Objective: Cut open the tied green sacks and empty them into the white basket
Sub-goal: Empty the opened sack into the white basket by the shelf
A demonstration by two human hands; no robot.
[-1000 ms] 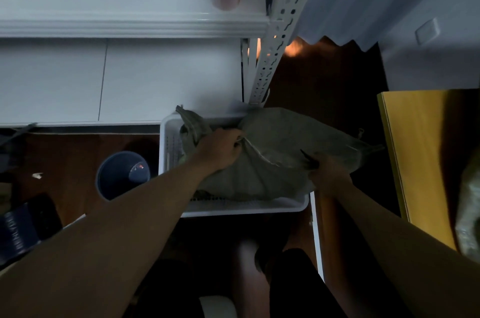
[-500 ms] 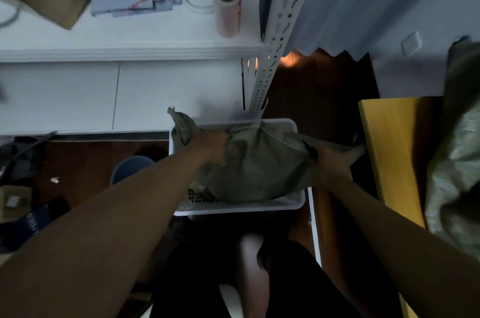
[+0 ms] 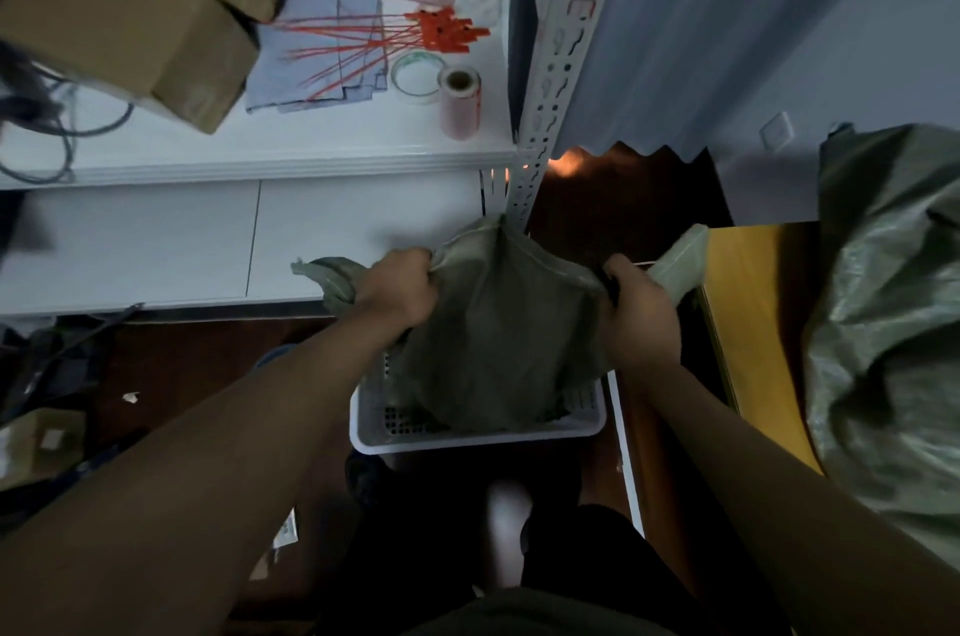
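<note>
Both hands clamped on the green sack [image 3: 493, 339]: left hand [image 3: 396, 290] fist bunches its upper left corner, right hand [image 3: 638, 303] fist grips the upper right corner, with something dark and thin also in that fist, can't tell what. Sack hangs stretched between the hands, its lower end down inside the white basket [image 3: 467, 435] on the dark floor, just in front of the person's legs. Second green sack [image 3: 883, 323] lies bulging on the yellow table [image 3: 753, 313] at right. Far left, white shelf [image 3: 260, 157] carries red zip ties [image 3: 405, 35], a tape ring [image 3: 418, 74], a pink label roll [image 3: 460, 103] and brown parcels [image 3: 130, 6].
</note>
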